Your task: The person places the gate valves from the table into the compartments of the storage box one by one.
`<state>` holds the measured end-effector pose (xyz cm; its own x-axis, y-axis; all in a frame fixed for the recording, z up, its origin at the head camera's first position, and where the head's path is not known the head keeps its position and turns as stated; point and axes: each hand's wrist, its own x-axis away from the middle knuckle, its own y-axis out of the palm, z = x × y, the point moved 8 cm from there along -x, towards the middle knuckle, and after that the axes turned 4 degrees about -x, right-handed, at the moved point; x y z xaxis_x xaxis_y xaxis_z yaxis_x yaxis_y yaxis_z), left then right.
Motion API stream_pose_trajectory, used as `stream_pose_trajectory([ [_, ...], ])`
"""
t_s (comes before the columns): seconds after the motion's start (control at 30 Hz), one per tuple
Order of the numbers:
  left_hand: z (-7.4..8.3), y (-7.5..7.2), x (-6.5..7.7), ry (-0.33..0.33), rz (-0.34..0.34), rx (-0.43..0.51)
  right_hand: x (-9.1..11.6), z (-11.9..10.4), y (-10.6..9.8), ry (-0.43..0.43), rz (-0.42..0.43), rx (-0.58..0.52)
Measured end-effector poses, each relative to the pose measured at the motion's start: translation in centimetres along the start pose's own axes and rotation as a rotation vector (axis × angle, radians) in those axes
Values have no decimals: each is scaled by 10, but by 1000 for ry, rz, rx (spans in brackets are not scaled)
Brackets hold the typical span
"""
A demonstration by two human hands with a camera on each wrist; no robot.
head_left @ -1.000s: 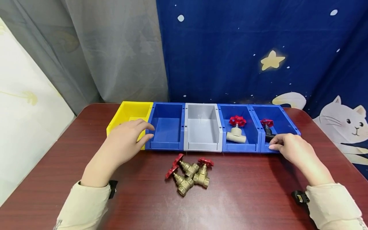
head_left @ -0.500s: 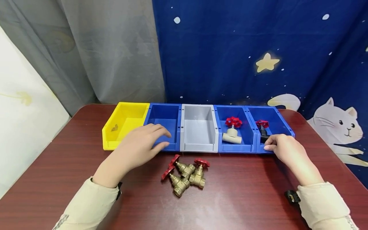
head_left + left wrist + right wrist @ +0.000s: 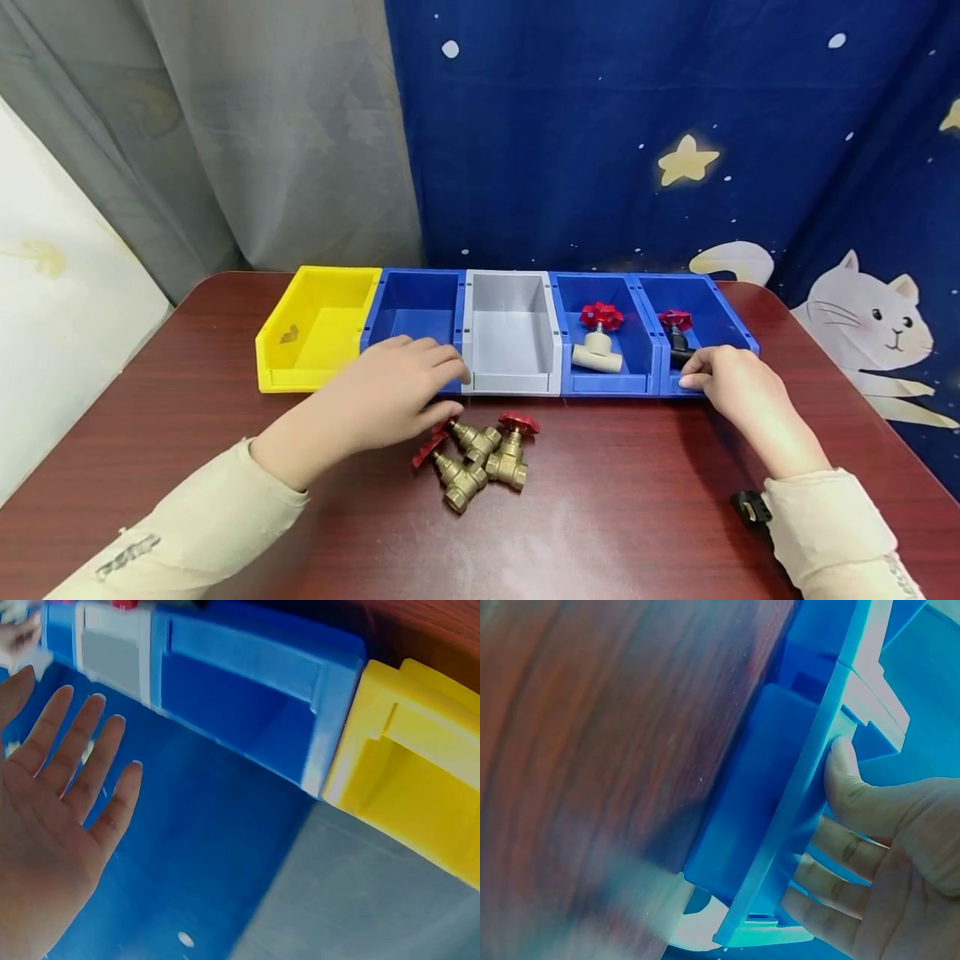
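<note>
My left hand [image 3: 393,390] hovers palm down, fingers spread and bent slightly, holding nothing. Its thumb is just above the red handwheels of brass valves. The left wrist view shows the same palm [image 3: 52,825] with fingers apart. A cluster of brass valves, one brass valve [image 3: 510,462] on the right, lies on the table. My right hand [image 3: 738,392] is at the front of the far-right blue bin [image 3: 738,325]. In the right wrist view its thumb [image 3: 844,761] touches the bin's rim, and the fingers reach behind it, tips hidden. Beside them stands a black valve [image 3: 678,346], partly covered.
Bins stand joined in a row: a yellow bin [image 3: 300,381], a blue bin [image 3: 423,287], a grey bin [image 3: 513,350] and two more blue ones. A beige tee valve [image 3: 597,354] with a red handwheel sits in the fourth. A curtain [image 3: 525,125] hangs behind.
My left hand has moved right and toward me, from beside the yellow bin to over the brass valves. The right hand stays at its bin. The whole view has shifted slightly.
</note>
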<state>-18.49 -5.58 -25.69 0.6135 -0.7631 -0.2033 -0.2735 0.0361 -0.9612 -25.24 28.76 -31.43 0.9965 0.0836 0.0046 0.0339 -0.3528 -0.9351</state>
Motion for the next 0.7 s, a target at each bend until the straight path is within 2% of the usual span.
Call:
stream_pose_trajectory([
  [0.1, 11, 4, -3, 53, -9, -33, 0, 0, 0, 0, 4, 2],
  [0.23, 22, 7, -7, 81, -26, -57, 0, 1, -1, 1, 13, 8],
  [0.47, 45, 8, -14, 146, 1, -132, -1, 1, 0, 11, 5, 8],
  [0.6, 54, 14, -18, 143, -61, -140, -1, 2, 1, 10, -4, 2],
  [0.7, 56, 21, -21, 113, -132, -90, -2, 2, 0, 6, -3, 3],
])
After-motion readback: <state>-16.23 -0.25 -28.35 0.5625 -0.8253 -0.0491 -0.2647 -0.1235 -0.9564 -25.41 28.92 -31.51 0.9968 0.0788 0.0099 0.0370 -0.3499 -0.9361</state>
